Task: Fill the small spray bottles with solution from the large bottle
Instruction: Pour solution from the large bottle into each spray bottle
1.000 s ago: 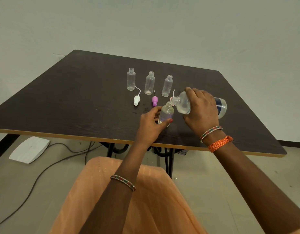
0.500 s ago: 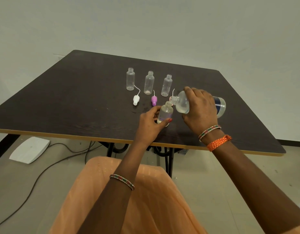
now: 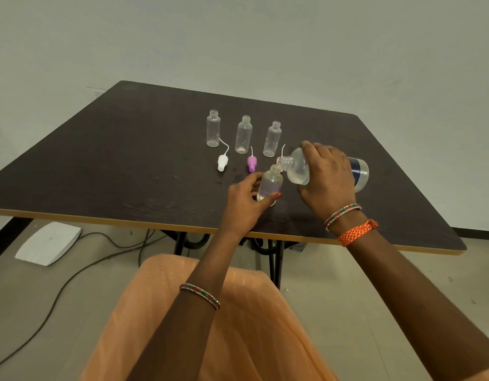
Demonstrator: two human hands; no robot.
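Note:
My left hand (image 3: 244,200) grips a small clear bottle (image 3: 271,182) standing on the dark table (image 3: 114,166), near its front edge. My right hand (image 3: 327,180) holds the large clear bottle (image 3: 299,169) tipped nearly flat, its open neck right over the small bottle's mouth. Clear liquid lies in the large bottle's lower side. Three more small uncapped bottles stand in a row behind: left (image 3: 213,132), middle (image 3: 243,134), right (image 3: 272,138). A white spray cap (image 3: 222,162) and a purple spray cap (image 3: 251,164) lie in front of them.
A third cap's thin tube (image 3: 283,149) shows behind the large bottle's neck. On the floor at left lie a white flat device (image 3: 48,243) and dark cables (image 3: 81,270). My lap in orange cloth (image 3: 232,325) is below the table's front edge.
The large bottle's neck has dropped slightly closer to the small bottle's mouth. Both hands keep their grips in the same place.

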